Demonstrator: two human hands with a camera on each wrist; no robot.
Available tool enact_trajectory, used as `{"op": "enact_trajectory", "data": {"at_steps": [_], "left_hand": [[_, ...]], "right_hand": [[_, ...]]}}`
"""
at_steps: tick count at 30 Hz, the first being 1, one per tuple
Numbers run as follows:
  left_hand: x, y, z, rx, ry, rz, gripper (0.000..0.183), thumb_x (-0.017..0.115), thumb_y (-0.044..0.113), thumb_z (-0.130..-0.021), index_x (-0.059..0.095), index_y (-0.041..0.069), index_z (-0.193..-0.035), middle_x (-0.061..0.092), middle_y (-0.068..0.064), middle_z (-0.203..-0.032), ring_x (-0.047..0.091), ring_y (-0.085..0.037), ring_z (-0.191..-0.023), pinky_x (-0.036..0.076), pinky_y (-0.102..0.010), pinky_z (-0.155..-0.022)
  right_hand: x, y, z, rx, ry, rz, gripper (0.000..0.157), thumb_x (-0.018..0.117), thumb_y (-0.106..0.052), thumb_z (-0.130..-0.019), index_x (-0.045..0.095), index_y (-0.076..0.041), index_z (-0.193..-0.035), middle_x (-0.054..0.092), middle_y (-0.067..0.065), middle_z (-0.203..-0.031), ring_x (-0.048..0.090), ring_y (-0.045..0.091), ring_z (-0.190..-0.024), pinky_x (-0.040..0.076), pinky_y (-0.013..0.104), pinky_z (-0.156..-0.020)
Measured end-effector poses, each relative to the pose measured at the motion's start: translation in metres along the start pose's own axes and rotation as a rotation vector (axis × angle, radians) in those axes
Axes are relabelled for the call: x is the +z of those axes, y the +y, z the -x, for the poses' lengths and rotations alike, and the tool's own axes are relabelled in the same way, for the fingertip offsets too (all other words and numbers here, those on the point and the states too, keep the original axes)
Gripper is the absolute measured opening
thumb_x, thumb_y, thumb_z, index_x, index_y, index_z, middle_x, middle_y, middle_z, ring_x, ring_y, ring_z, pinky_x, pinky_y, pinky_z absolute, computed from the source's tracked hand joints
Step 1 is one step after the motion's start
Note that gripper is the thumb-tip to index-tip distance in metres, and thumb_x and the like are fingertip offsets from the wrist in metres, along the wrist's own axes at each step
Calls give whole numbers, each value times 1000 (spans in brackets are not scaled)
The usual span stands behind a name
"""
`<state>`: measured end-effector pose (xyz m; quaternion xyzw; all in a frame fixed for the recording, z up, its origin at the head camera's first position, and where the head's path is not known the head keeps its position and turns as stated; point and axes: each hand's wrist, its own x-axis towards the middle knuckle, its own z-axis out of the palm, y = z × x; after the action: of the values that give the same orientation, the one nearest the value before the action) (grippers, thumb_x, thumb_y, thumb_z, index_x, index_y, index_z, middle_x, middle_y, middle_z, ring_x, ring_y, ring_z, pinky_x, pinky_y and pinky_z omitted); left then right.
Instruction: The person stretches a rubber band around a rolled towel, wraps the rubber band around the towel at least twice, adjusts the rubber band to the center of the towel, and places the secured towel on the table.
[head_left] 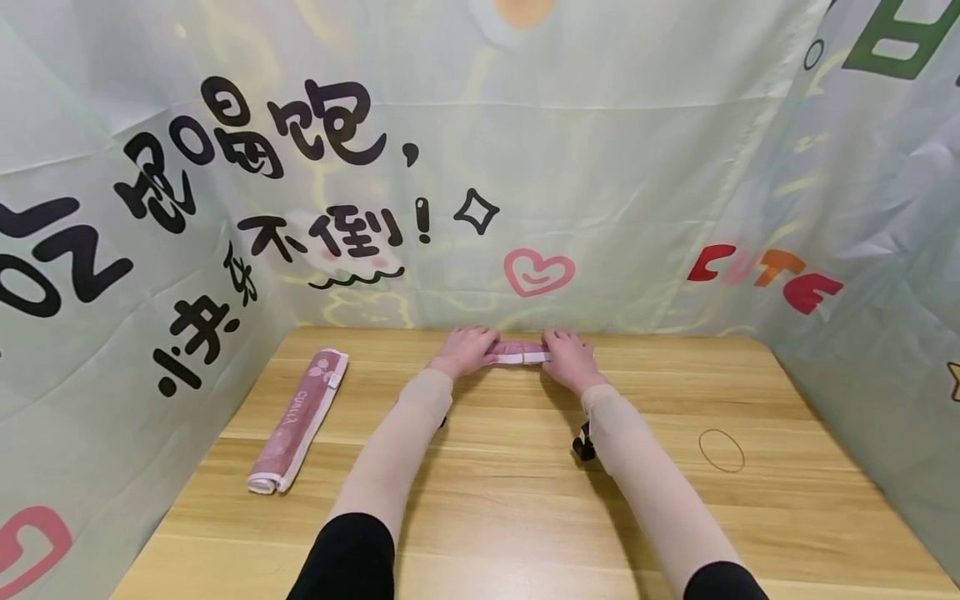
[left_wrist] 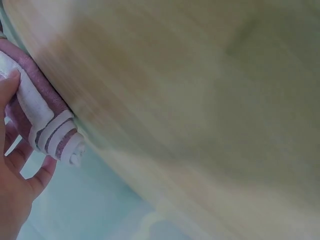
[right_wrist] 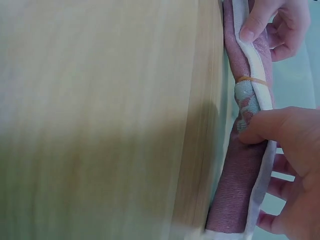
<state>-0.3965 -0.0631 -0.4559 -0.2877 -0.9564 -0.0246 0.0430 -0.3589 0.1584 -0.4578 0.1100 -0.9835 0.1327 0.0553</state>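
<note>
At the back of the table, a pink towel (head_left: 513,348) with white edging is rolled up, held at both ends. My left hand (head_left: 467,350) grips its left part, thumb on the white edge and fingers behind. Gripping the right part is my right hand (head_left: 572,362), its thumb pressing the pink cloth in the right wrist view. A thin tan rubber band (right_wrist: 251,79) circles the roll between the hands. The roll's spiral end (left_wrist: 74,149) shows beyond my left fingers in the left wrist view.
Another rolled pink towel (head_left: 298,421), with white lettering, lies at the table's left side. A loose rubber band (head_left: 722,451) lies on the right of the wooden table (head_left: 487,517). Printed cloth walls (head_left: 600,183) enclose the back and sides.
</note>
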Motion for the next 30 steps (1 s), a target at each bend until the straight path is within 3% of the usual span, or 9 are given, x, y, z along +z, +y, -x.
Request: {"op": "enact_trajectory", "data": {"at_steps": [7,15,25,30], "left_hand": [[0,3,-4,-31,-12,-28,33,58,42,-96,58,22,-121,66,0,-121,59,-23,-116,48,-49,-99],[2,6,-3,-66,-51,-9,39,56,43,-96,55,22,-130,61,-1,-131,55,-25,-125,43,-53,-105],[-8,8,6,-85,-98,24,50,55,46,-96,50,21,-139,53,-4,-144,46,-28,-136,36,-55,-111],[-11,7,11,-93,-68,49,52,57,47,-95,49,22,-140,50,-4,-146,44,-28,-137,35,-57,-112]], "right_hand": [[2,0,-2,20,5,2,28,66,-11,-85,56,-9,-111,59,18,-124,52,42,-118,39,70,-95],[5,4,0,28,-14,-36,37,69,-10,-81,55,-10,-115,55,18,-129,48,42,-122,36,70,-97],[-2,3,11,9,-33,-56,44,73,-23,-85,53,-12,-123,51,17,-133,44,43,-126,33,72,-100],[-3,4,15,-3,-16,-54,46,70,-29,-87,53,-14,-127,51,15,-135,45,42,-127,33,70,-102]]}}
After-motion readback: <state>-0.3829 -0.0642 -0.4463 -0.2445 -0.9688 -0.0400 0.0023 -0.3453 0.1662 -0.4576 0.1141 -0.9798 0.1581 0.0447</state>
